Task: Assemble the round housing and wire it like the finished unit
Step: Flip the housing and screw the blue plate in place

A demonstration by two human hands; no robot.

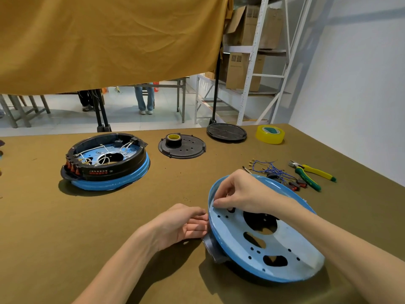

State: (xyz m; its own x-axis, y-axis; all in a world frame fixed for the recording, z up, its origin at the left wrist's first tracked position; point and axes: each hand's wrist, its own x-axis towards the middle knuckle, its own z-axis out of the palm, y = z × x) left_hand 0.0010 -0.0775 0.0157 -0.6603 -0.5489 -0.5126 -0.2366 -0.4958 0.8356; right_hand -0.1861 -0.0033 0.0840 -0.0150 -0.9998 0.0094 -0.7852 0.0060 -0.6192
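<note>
Pinching something unclear, right hand (pixel 238 194) over blue pan (pixel 285 260).

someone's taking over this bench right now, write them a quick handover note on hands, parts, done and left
Left hand: fingers on the blue plate's left rim, steadying it.
Right hand: pinching something small at the plate's upper left holes.
Finished unit sits far left, wired. Blue wires with switches and pliers lie right; black cover with tape behind.
Done: plate in position. Left: black ring, switches, all wiring.
</note>
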